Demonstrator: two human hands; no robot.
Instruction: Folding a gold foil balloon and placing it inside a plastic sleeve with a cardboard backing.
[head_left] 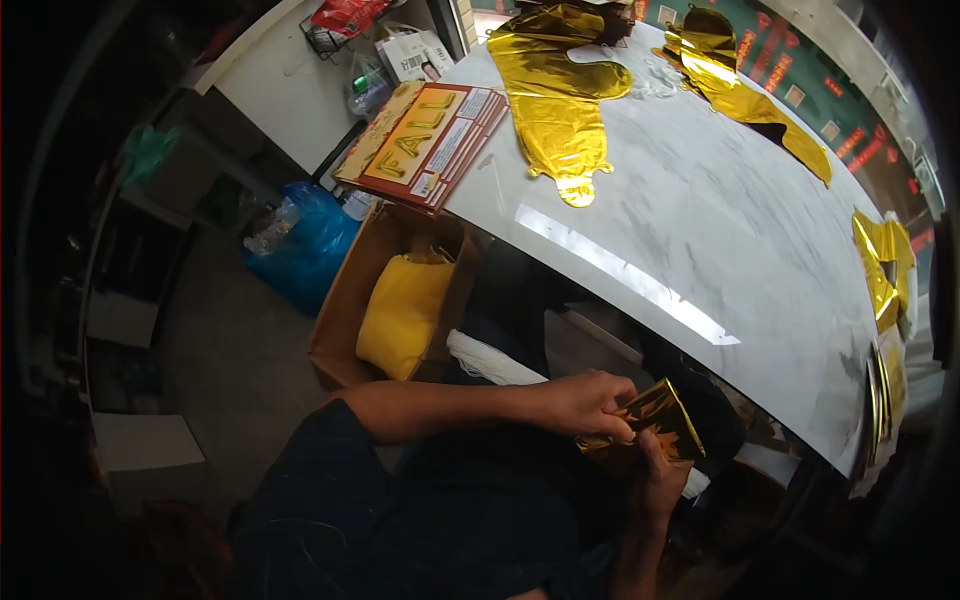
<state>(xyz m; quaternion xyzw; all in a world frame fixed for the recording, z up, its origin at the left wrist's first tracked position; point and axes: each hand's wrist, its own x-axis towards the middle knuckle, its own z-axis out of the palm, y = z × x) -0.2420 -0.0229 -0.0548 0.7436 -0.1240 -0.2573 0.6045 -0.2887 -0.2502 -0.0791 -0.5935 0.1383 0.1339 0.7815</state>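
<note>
A folded piece of shiny gold foil [672, 412], apparently a flat foil balloon, is between my hands at the near edge of the table, above my lap. My left hand [585, 403] pinches its left side, the thumb bent down over it. Below and to the right, my right hand [660, 475] grips the lower edge with its thumb on top. Part of the foil is hidden behind the fingers. A hank of white string [490, 358] lies beside my left forearm and passes out of sight under it.
The marble-look table [690, 230] bears flat gold foil balloons [555, 110], a stack of printed packages [425, 140] and more packets [880, 400] at the right corner. An open cardboard box [335, 325] holds a yellow bundle [405, 305]. A blue plastic bag [310, 250] sits beside it.
</note>
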